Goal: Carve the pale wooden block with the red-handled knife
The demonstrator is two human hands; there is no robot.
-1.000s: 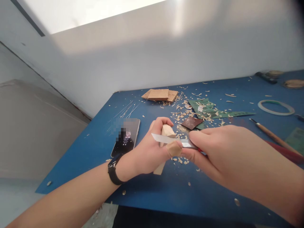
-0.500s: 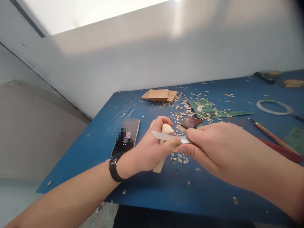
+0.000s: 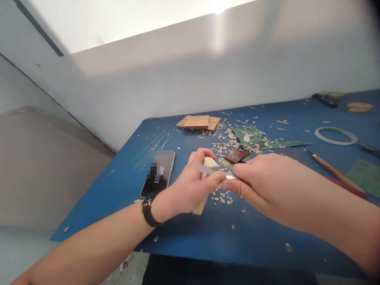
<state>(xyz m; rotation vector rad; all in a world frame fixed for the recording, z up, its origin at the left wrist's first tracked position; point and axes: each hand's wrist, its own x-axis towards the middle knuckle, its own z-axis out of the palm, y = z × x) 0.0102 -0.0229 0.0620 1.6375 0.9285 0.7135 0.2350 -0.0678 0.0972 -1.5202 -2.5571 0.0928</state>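
A pale wooden piece [image 3: 210,163] is gripped in my left hand [image 3: 191,184], its lower end sticking out below the palm. The thumb, wrapped in a tan covering, lies along the near side of a knife blade. My right hand [image 3: 261,182] is closed round the knife [image 3: 206,169], whose blade points left across the wood, near its upper end. The knife's handle is hidden inside the right hand. Wood shavings [image 3: 222,198] lie on the blue table [image 3: 190,241] beneath and beyond both hands.
Left of my left hand lies a phone [image 3: 157,176]. Wooden blocks [image 3: 197,122] sit at the back, with green sheets [image 3: 252,136] and a brown piece [image 3: 236,155] nearer. At right are a tape ring [image 3: 335,135] and a wooden-handled tool [image 3: 335,169].
The knife blade has turned slightly and its tip has shifted a little to the right over the wood. The whole view has shifted slightly. Both hands keep their hold.
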